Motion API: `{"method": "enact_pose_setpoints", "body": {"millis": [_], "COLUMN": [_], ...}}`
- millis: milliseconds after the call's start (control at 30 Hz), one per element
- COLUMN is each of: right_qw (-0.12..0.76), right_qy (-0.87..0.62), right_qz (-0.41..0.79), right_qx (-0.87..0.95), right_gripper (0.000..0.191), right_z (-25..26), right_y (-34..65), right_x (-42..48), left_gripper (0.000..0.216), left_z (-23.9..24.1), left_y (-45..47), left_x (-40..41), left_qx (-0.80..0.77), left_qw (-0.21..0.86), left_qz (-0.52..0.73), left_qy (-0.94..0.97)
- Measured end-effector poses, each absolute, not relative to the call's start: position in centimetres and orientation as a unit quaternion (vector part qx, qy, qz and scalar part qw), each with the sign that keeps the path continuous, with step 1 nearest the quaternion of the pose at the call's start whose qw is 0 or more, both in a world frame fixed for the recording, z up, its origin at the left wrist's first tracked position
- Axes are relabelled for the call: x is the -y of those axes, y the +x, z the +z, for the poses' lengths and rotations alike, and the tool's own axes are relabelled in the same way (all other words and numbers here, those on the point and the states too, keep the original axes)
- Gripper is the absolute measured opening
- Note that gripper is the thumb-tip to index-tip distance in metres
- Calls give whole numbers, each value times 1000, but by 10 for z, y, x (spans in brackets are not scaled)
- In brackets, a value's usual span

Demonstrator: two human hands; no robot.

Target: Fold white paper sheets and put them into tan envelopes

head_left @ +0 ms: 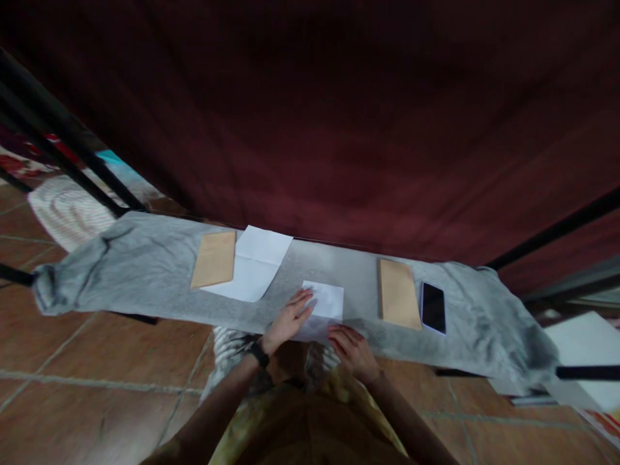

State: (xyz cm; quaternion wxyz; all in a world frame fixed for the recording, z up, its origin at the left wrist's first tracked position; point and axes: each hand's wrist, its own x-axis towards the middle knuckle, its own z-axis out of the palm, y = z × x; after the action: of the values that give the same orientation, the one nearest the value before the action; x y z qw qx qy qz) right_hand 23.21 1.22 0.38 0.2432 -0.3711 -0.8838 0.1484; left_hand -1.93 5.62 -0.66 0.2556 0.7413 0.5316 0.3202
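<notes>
A small white sheet of paper point(325, 299) lies near the front edge of a narrow cloth-covered surface, a line across its middle and its near part in shade. My left hand point(289, 316) rests on the sheet's left side, fingers stretched out and slightly spread; a dark band circles that wrist. At the near right corner, the fingers of my right hand point(352, 352) are bent together on the paper's edge. To the left lies a larger white sheet point(259, 265) with a crease, beside a flat tan piece point(214, 258) that overlaps its edge.
On the right are a thicker tan block point(399, 294) and a phone point(433, 307) with a dark screen. Grey cloth point(159, 271) covers the surface, bunched at both ends. A dark red curtain point(310, 148) hangs behind it. Black bars point(557, 229) stand at both sides, above a tiled floor point(121, 368).
</notes>
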Motion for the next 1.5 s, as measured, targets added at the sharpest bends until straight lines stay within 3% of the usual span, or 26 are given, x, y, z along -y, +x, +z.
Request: {"method": "enact_pose_setpoints", "body": {"millis": [133,300,433,667,967,1500], "right_qw": [255,288,309,287,208,190], "right_qy": [-399,-469,-535,-625,-655,-574], "right_qz": [159,207,220,170,32,12], "right_qx": [866,809,755,706,726,796], "right_gripper": [32,26,28,28,44,50], "right_z": [-1,-14,-18,-30,-39,-50], "right_y": [239,247,241,219,205,185], "right_x": [-14,-28,-48,-80,-74,-66], "left_gripper": [40,43,41,59,57,39], "left_z": [-2,1,-8,-26,-25,-26], "left_y": [-4,-29,-48,-31,-8,14], "left_x": [-73,-68,-58,-55,-68,-61], "left_qx": [-474,-540,-548,-571,-681,-682], "left_qw": [315,421,426,439,291,68], "left_qz": [247,347,383,391,357,254], "left_qy": [785,642,609,574,570,682]}}
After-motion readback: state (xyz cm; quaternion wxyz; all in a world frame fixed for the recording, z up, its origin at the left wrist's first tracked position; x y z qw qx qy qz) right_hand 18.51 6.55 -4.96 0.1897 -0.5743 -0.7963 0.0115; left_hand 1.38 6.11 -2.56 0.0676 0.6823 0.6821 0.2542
